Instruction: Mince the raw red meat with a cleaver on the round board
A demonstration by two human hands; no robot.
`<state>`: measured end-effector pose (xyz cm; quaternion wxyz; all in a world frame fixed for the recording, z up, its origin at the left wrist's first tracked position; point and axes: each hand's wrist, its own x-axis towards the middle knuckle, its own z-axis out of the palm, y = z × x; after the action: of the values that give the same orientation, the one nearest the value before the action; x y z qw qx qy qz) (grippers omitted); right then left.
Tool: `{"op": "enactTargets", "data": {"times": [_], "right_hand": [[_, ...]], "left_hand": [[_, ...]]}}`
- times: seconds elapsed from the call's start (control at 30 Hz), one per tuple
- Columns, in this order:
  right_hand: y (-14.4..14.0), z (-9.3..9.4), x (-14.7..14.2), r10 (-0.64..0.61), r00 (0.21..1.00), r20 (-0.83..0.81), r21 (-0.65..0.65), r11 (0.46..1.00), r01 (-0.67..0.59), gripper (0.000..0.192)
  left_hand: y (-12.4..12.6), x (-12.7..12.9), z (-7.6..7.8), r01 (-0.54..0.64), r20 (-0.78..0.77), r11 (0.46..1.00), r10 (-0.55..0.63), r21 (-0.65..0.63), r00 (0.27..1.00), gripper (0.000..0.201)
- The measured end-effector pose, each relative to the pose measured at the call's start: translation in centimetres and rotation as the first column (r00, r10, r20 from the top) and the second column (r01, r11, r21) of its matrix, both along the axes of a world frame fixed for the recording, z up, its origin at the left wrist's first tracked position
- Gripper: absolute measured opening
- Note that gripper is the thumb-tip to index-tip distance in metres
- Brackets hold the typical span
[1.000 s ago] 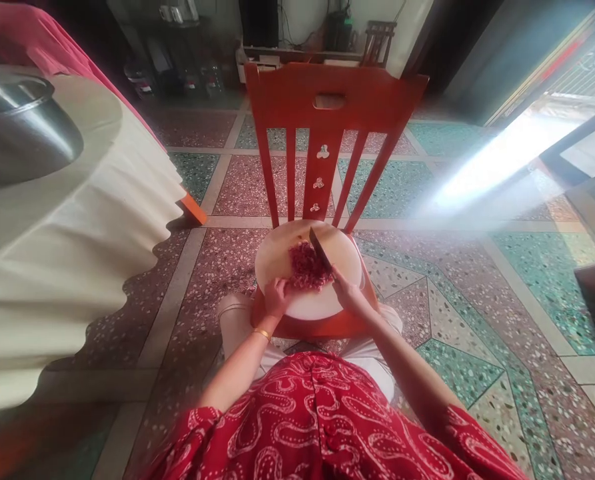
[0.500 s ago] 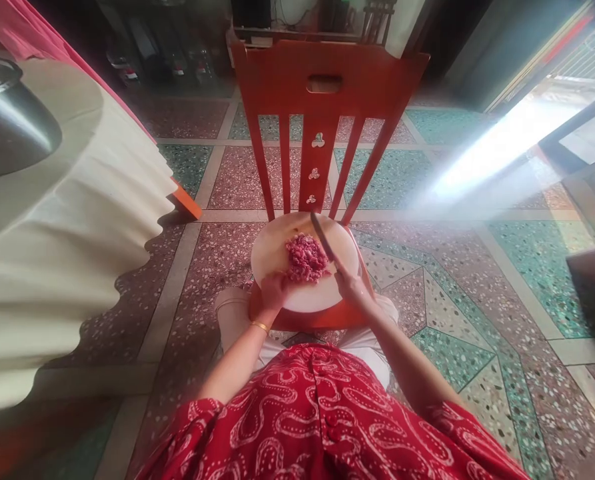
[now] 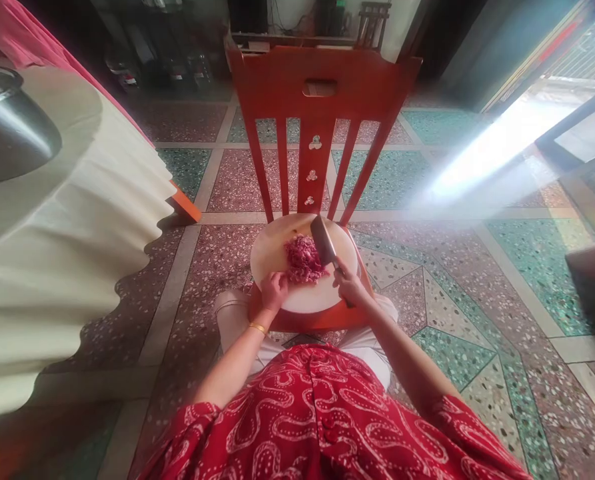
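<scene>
A round, pale cutting board [image 3: 312, 301] lies on the seat of a red wooden chair in front of me. On its middle is a heap of chopped reddish-pink meat [image 3: 303, 259]. My right hand [image 3: 350, 285] is closed round the handle of a cleaver [image 3: 323, 241]. The cleaver's broad dark blade slants up and left beside the right side of the meat, its flat face showing. At the board's left front edge rests my left hand [image 3: 275, 291], fingers curled together near the meat; whatever they grip, if anything, is hidden.
The red chair's slatted back [image 3: 322, 73] rises behind the board. To the left stands a table with a cream cloth [image 3: 102, 200], bearing a steel pot [image 3: 22, 133]. Bright light falls on the tiled floor [image 3: 392, 180] at the right.
The cleaver has turned from edge-on to showing the flat of its blade. My left hand's fingers, blurred before, now show curled near the meat. The view has shifted slightly.
</scene>
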<state>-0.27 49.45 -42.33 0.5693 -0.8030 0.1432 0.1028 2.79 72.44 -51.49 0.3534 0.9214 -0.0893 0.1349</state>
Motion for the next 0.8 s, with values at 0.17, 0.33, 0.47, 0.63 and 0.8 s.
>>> {"op": "enactTargets", "data": {"times": [0.17, 0.33, 0.47, 0.63, 0.8], "right_hand": [[0.3, 1.4, -0.2, -0.072, 0.988, -0.138, 0.464, 0.876, 0.129, 0.064], [1.0, 2.0, -0.4, -0.078, 0.987, -0.138, 0.65, 0.745, 0.15, 0.056], [0.8, 2.1, -1.0, -0.03, 0.992, -0.12, 0.659, 0.745, 0.102, 0.04], [0.6, 2.1, -1.7, 0.005, 0.996, -0.094, 0.609, 0.791, 0.053, 0.039], [1.4, 2.9, -2.0, 0.006, 0.989, -0.15, 0.688, 0.719, 0.1, 0.036]], "left_hand": [[-3.3, -0.4, 4.1, 0.05, -0.142, 0.915, -0.115, -0.4, 0.983, 0.018], [-7.6, -2.2, 6.5, -0.139, -0.511, 0.646, -0.434, -0.751, 0.742, 0.029], [-8.7, -3.2, 7.2, -0.157, -0.436, 0.537, -0.443, -0.829, 0.783, 0.031], [-8.2, -2.7, 8.1, 0.124, -0.181, 0.675, -0.364, -0.728, 0.914, 0.025], [-7.7, -2.0, 8.7, 0.23, -0.03, 0.824, -0.287, -0.518, 0.957, 0.018]]}}
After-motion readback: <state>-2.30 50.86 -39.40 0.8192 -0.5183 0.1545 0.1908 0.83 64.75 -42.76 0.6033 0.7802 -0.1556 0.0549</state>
